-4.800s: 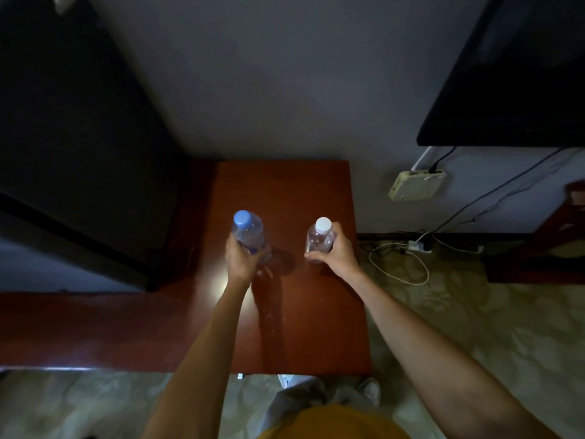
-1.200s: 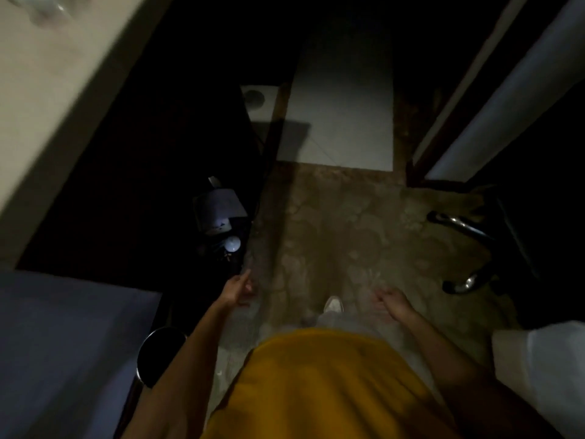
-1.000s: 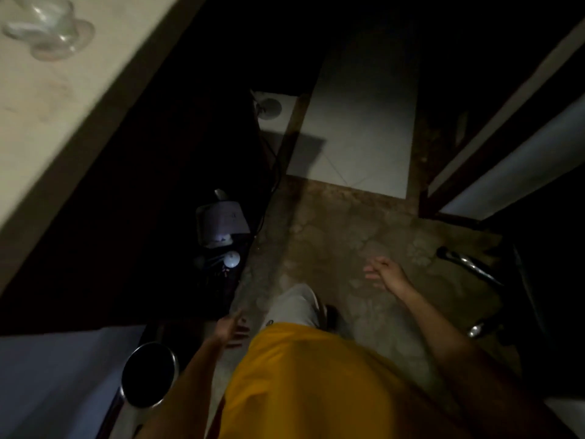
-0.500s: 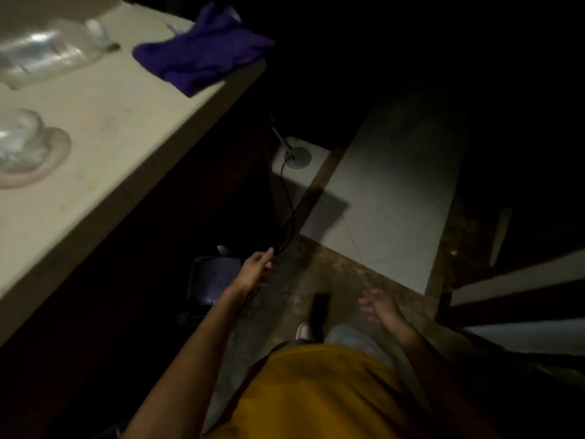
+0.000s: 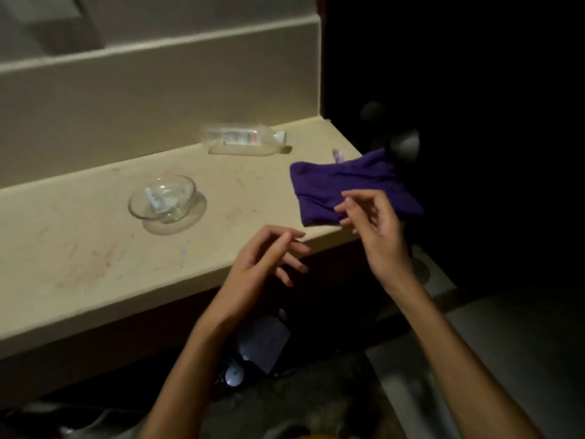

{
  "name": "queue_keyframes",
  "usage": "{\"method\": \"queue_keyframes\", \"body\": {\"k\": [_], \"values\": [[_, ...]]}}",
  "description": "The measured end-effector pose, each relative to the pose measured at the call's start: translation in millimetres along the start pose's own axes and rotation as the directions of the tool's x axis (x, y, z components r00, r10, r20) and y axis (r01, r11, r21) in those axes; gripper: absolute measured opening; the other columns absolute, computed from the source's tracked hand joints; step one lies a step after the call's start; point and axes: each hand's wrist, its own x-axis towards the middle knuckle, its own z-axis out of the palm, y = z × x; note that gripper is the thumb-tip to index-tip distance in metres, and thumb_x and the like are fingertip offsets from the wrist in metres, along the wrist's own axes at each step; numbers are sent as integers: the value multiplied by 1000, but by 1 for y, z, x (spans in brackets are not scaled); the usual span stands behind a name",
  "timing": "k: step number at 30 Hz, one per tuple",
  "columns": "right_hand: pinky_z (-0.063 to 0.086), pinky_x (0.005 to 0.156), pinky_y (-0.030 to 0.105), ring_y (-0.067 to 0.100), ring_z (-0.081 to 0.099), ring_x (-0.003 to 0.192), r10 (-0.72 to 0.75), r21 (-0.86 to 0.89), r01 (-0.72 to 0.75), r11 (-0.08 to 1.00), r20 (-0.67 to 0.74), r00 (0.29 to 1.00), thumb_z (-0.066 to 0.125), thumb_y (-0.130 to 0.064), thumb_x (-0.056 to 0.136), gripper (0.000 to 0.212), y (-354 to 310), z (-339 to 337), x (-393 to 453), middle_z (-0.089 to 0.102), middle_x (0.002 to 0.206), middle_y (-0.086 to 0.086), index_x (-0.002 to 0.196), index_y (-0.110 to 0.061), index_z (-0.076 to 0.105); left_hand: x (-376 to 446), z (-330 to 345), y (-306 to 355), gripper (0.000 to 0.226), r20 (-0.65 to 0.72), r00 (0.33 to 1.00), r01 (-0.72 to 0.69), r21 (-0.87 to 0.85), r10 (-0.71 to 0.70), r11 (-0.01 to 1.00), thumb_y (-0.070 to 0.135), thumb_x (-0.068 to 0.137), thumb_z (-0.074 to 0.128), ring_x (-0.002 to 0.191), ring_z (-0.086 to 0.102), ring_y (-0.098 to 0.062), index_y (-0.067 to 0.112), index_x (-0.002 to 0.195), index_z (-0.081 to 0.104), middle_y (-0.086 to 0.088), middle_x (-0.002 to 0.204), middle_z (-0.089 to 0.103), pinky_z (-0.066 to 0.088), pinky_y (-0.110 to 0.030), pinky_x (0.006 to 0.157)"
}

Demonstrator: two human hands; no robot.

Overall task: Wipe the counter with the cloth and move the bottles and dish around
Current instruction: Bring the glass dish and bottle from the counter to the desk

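Note:
A purple cloth (image 5: pixel 335 185) lies folded on the right end of a beige counter (image 5: pixel 95 248), part of it hanging past the corner. A clear plastic bottle (image 5: pixel 243 142) lies on its side near the back wall. A clear glass dish (image 5: pixel 162 198) with something small inside sits in the middle of the counter. My right hand (image 5: pixel 376 223) hovers over the cloth's near edge, fingers apart, holding nothing. My left hand (image 5: pixel 262 264) is at the counter's front edge, fingers spread and empty.
A raised beige backsplash (image 5: pixel 158 90) runs behind the counter. Faint coloured marks streak the counter's left part. Right of the counter is dark space with a round dark object (image 5: pixel 405 144). Below the counter edge sit a small box (image 5: pixel 266 343) and cables on the floor.
The view has swung up from the floor to the counter. Both hands have risen from beside my legs to counter height, the right one now over the purple cloth.

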Motion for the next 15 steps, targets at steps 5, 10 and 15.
{"method": "queue_keyframes", "body": {"k": [5,10,15], "values": [[55,93,47,7,68,94,-164,-160,205,966,239,957,67,-42,97,28,-26,55,93,71,108,-9,117,-22,64,24,-81,60,37,-419,898,-66,173,135,983,34,105,52,107,71,-32,4,124,64,-13,116,74,55,-36,79],[58,85,39,9,67,96,-189,-263,318,911,419,888,65,-57,93,45,-48,120,172,70,110,-7,121,-23,61,40,-156,79,44,-642,757,53,244,121,968,45,104,53,110,71,-15,9,125,66,-4,119,73,57,-43,93],[56,95,46,16,63,108,-139,-405,366,838,490,861,63,-69,87,58,-47,177,227,62,121,-3,124,-25,59,50,-195,65,47,-753,656,191,237,56,952,53,99,60,107,65,-14,11,119,64,-1,113,68,52,-41,98]]}}
